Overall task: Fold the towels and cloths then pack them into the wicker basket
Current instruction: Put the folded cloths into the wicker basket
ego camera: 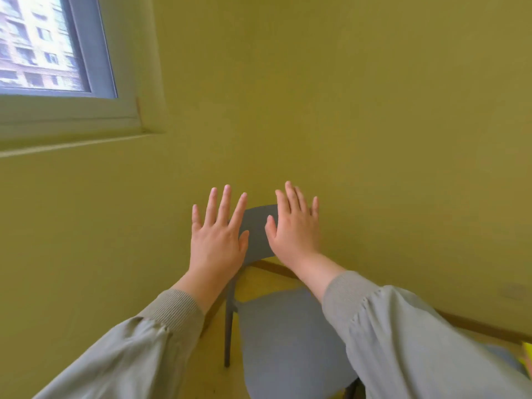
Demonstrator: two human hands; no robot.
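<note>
No towel, cloth or wicker basket shows in the head view. My left hand (pixel 218 234) is raised in front of me with its fingers straight and spread, holding nothing. Beside it my right hand (pixel 296 226) is raised the same way, fingers straight, palm away from me, also empty. Both hands hover in the air in front of a grey chair's backrest, a short gap between them. Grey sleeves cover both forearms.
A grey plastic chair (pixel 288 341) stands right below my hands in a corner of olive-yellow walls (pixel 374 125). A window (pixel 43 44) sits at the upper left. A wooden skirting board (pixel 475 326) runs along the floor; a yellow item (pixel 528 355) peeks in at the right edge.
</note>
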